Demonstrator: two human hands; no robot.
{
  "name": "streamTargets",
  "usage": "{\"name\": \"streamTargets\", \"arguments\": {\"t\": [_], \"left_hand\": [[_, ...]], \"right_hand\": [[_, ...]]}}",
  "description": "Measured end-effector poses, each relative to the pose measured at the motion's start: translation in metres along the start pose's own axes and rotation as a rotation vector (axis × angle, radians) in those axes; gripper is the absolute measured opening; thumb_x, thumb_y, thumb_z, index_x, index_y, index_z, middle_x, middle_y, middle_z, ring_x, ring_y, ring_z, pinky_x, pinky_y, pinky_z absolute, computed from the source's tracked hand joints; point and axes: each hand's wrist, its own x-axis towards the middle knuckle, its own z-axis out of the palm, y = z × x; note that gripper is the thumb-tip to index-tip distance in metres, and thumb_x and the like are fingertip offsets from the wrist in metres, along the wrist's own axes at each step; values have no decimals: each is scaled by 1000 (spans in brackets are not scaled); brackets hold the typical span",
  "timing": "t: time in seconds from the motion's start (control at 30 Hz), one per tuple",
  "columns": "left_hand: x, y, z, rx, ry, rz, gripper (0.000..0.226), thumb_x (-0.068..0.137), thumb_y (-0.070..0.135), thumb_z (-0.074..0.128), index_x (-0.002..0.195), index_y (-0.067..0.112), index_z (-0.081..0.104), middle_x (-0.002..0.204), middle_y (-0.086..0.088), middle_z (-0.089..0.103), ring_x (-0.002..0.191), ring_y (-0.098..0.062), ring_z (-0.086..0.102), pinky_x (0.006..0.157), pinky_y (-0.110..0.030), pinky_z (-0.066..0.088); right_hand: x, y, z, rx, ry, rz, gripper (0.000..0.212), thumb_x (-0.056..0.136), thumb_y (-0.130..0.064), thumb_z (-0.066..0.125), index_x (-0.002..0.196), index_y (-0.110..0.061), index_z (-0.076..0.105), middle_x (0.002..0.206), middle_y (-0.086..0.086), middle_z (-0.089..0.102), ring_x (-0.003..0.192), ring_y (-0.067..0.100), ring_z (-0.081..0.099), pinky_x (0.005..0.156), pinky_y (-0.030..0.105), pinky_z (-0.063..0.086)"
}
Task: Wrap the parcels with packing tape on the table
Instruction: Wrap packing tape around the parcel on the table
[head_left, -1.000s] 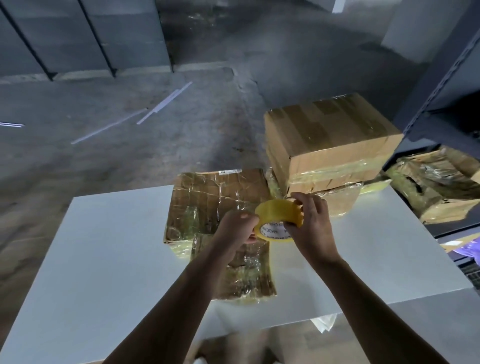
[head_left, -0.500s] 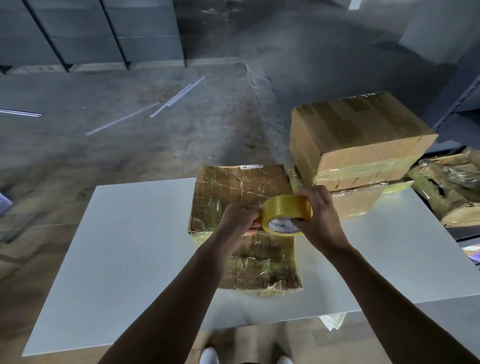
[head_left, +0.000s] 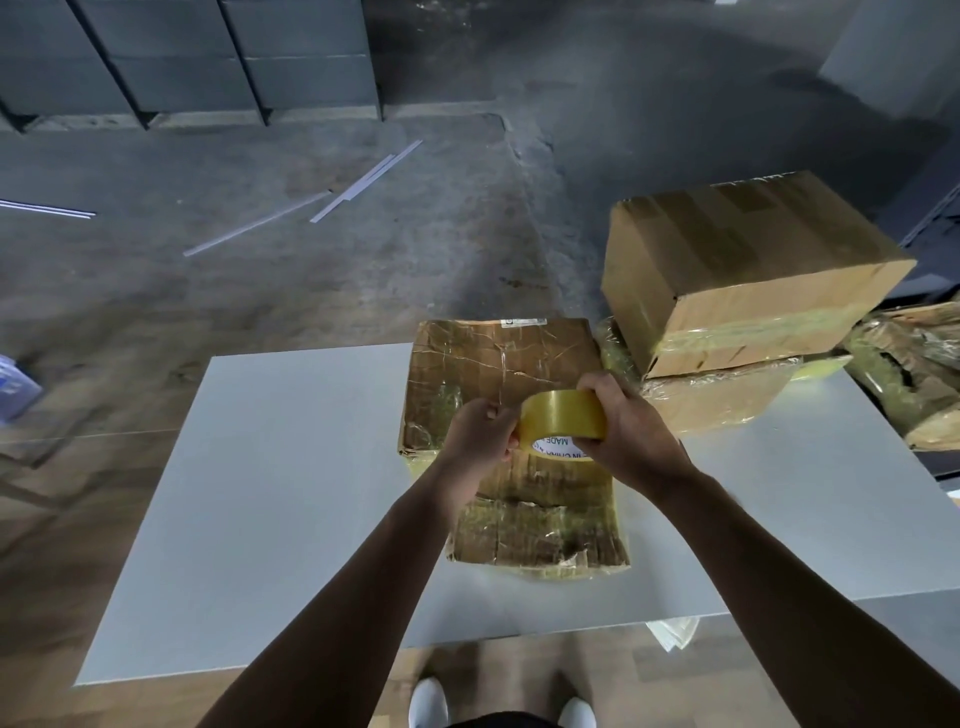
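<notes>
Packing tape roll (head_left: 563, 418) is held between both hands, just above the flat taped parcel (head_left: 498, 364) in the middle of the table (head_left: 291, 493). The likely trouble, in my judgement, is that the loose end tears into a sliver under the picking fingers or sticks back onto the roll. Right hand (head_left: 626, 441) curls round the roll from 3 o'clock. Left hand (head_left: 478, 439) pinches its 9 o'clock edge. A large carton (head_left: 737, 270) sits stacked at 2 o'clock.

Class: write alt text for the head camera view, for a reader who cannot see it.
The right hand grips a roll of packing tape and the left hand pinches its edge, above a flat wrapped parcel on a white table. A cardboard box tops a second parcel at far right.
</notes>
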Motion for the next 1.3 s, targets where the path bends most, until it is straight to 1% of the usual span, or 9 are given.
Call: {"name": "streamTargets", "arguments": {"t": [0.13, 0.23, 0.33, 0.43, 0.57, 0.73, 0.83, 1.07, 1.3], "left_hand": [[-1, -3, -6, -173, -60, -11, 24, 93, 8, 48, 71, 5, 54, 56, -2, 51, 52, -11, 45, 50, -23, 37], [-3, -5, -11, -203, -121, 8, 27, 92, 11, 60, 65, 7, 57, 54, 0, 51, 51, -10, 45, 51, -22, 38], [-3, -5, -12, -178, -133, 2, 23, 93, 8, 60, 70, 4, 63, 60, -6, 55, 56, -12, 50, 57, -24, 45], [-5, -8, -11, 20, -91, 63, 16, 95, 11, 57, 80, 6, 60, 69, -8, 63, 62, -14, 60, 63, -25, 56], [-10, -13, -11, 258, 21, 191, 10, 96, 19, 53, 87, 16, 51, 86, -9, 63, 83, -25, 65, 77, -43, 56], [-13, -12, -12, 187, 58, 204, 7, 94, 15, 53, 91, 9, 53, 92, -13, 63, 84, -26, 67, 76, -51, 55], [-12, -9, -12, 90, 83, 154, 8, 94, 12, 55, 90, 5, 54, 90, -15, 65, 73, -21, 70, 71, -47, 58], [-10, -4, -22, 53, 48, 128, 12, 91, 4, 59, 81, 5, 53, 80, -17, 68, 70, -23, 69, 65, -32, 59], [-13, -7, -32, 58, 32, 69, 9, 90, -1, 56, 82, 2, 52, 66, -10, 64, 55, -12, 58, 51, -20, 49]], "right_hand": [[3, -2, -1, 81, 17, 31, 47, 73, -13, 76, 109, -24, 47, 94, -4, 52, 78, 16, 52, 61, 23, 37], [-1, -2, 1, 110, 40, 41, 53, 71, -13, 78, 103, -33, 41, 91, -8, 50, 77, 13, 50, 60, 12, 34], [-4, -2, 3, 104, 21, 39, 53, 71, -14, 79, 105, -31, 42, 92, -7, 50, 78, 15, 52, 58, 20, 38], [-6, -3, 6, 52, 7, 27, 51, 73, -14, 78, 112, -21, 46, 92, -3, 52, 76, 16, 52, 64, 27, 39], [-11, -8, 14, 18, 2, 43, 54, 74, -16, 78, 116, -17, 45, 93, -1, 53, 76, 19, 54, 66, 27, 39], [-12, -11, 14, -16, 36, 57, 52, 75, -17, 78, 115, -17, 45, 94, 3, 56, 78, 27, 61, 64, 28, 39], [-8, -16, 11, -40, 46, 44, 53, 74, -18, 78, 114, -19, 44, 90, -2, 51, 74, 25, 58, 63, 28, 39], [-9, -19, 10, -107, 39, 2, 53, 72, -18, 79, 114, -16, 46, 96, 8, 61, 79, 32, 64, 63, 28, 40], [-8, -28, 11, -228, -11, -112, 54, 69, -17, 81, 113, -13, 50, 99, 11, 65, 83, 33, 66, 69, 30, 44]]}}
